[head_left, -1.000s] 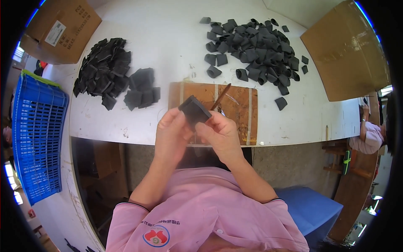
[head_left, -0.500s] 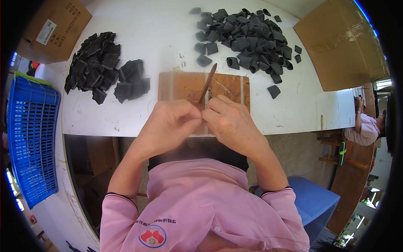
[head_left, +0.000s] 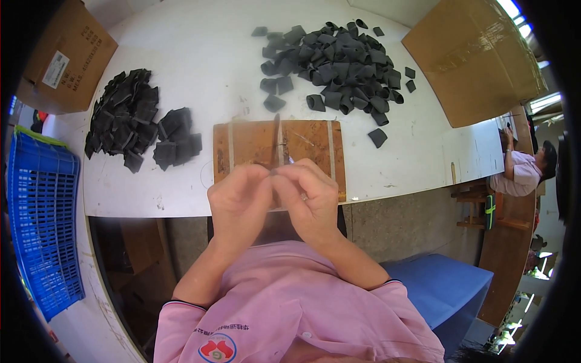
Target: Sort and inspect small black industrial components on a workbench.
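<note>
L grip (head_left: 239,196) & R grip (head_left: 311,196): fingertips nearly tog. over board (head_left: 310,145); can't tell if pc held. Looped pcs (head_left: 348,69), table (head_left: 200,66) far right, appear done; flat pcs (head_left: 124,115), left, appear o/s.

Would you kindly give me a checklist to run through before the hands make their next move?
1. Left hand and right hand brought together, fingertips meeting: ok.
2. Anything pinched there fully visible: cannot tell; fingers hide it.
3. Slender brown pointed stick within sight beyond the fingers, over the brown rectangular board with pale stripes: ok.
4. Pile of flat black pieces separate from the heap of dark grey tube-like pieces: ok.
5. Every tube-like piece gathered in that heap: not ok; one stray piece lies apart, nearer the person.
</note>
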